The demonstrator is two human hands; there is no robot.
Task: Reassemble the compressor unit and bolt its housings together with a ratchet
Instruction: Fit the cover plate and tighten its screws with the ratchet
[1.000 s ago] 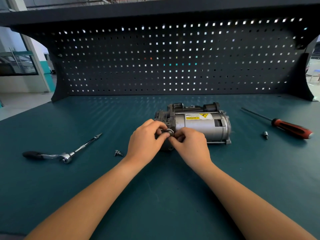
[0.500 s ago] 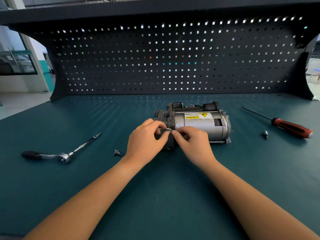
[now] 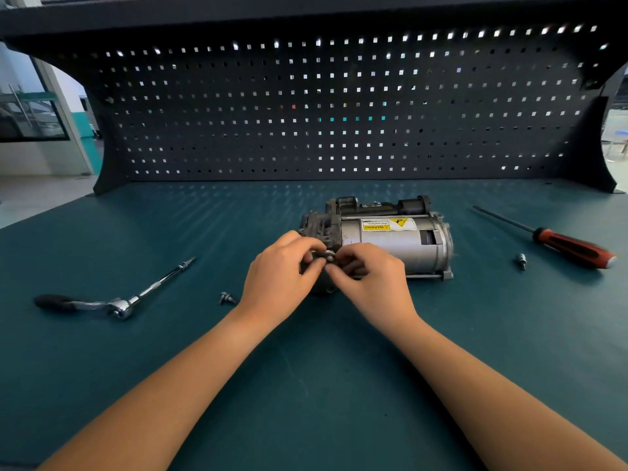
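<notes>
At the middle of the bench (image 3: 306, 385), you're pinching a small round part (image 3: 327, 255) with left hand (image 3: 278, 277) and right hand (image 3: 372, 282), fingers curled on it, at the compressor (image 3: 401, 244)'s left end; ratchet (image 3: 115, 302) is lying well left, untouched.

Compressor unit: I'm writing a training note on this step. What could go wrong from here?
The left hand and right hand both pinch a small metal part at the dark end of the compressor; it may slip or seat crooked.
The loose bolt lies on the mat close to the left hand; a sweep might knock it away.
</notes>
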